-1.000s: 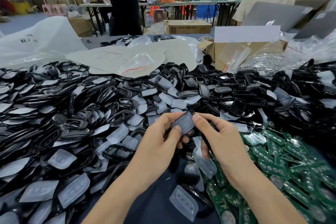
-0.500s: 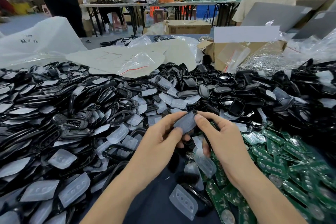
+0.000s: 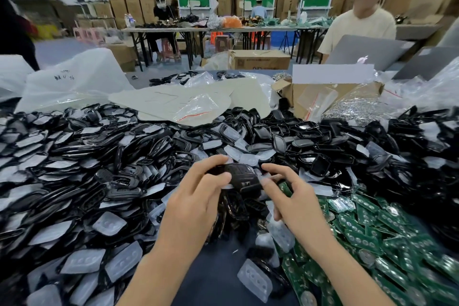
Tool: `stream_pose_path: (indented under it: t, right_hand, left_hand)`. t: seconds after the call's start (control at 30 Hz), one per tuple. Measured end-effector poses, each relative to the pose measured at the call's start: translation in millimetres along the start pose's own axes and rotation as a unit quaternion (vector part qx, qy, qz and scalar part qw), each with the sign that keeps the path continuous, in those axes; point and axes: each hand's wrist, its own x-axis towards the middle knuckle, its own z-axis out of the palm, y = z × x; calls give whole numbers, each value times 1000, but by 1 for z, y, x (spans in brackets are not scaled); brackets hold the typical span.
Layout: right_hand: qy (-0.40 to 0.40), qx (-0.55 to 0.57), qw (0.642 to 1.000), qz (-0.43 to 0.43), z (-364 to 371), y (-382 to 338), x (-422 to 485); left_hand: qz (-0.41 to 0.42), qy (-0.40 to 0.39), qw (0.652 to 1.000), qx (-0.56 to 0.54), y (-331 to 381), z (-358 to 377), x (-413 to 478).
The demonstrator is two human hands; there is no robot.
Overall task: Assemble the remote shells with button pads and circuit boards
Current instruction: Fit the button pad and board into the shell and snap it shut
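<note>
Black shell pinched between left hand and right hand.

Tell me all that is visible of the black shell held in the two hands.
The black shell is a glossy, dark plastic piece with what look like small button openings in its upper face. It lies roughly level, lengthwise between the hands. The left hand grips its left end; the right hand pinches its right end.

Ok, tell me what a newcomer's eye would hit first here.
A huge heap of black shells and clear pads floods the left and middle. Green boards pile up at lower right. Dead centre, left grip and right grip hold one shell.
</note>
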Motion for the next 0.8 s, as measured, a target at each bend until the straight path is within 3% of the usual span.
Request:
stream_pose_path:
  t: [0.1, 0.17, 0.33, 0.4, 0.5, 0.8]
  right_hand:
    - [16, 121, 988, 92, -4, -3, 7]
    - [30, 245, 954, 170, -6, -5, 14]
    - [24, 466, 848, 251, -5, -24, 18]
    - [31, 484, 837, 254, -3, -30, 17]
    - [27, 501, 828, 251, 0, -36, 17]
    - [48, 515, 824, 232, 10, -30, 19]
  left_hand:
    - [-34, -11, 998, -43, -4, -8, 5]
    - [-155, -7, 983, -95, -13, -15, 20]
    - [-430, 25, 873, -228, -80, -39, 97]
    - [-483, 0, 865, -135, -101, -50, 110]
    - [-478, -65, 876, 3, -114, -62, 98]
    - [-311, -274, 909, 50, -73, -54, 54]
